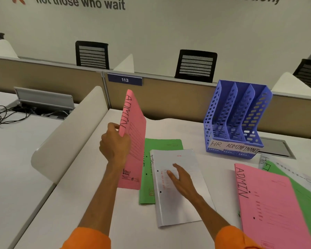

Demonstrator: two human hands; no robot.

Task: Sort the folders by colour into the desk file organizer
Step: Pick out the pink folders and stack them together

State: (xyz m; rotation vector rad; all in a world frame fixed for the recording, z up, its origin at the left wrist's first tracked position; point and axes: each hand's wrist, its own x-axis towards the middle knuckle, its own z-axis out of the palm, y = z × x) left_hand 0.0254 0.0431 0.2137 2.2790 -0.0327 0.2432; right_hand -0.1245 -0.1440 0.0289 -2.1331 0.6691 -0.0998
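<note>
1. The green folder (160, 159) on the desk (61, 203) lies mostly under the white folder (178, 203); its handwritten label is largely covered.
2. At the right, a second pink folder (269, 203) marked ADMIN runs off the frame edge and overlaps another green folder (305, 191) and a white one (266, 159), both barely showing.
3. The small print on all the folders is too blurred to read.
4. The left hand (115, 142) is raised, fingers clamped on the edge of a pink ADMIN folder (135, 141), held nearly upright above the desk.
5. The right hand (181, 178) rests flat, fingers spread, on the white folder, gripping nothing.
6. The blue file organizer (237, 121), labelled HR, ADMIN, FINANCE, stands empty at the desk's back right.
</note>
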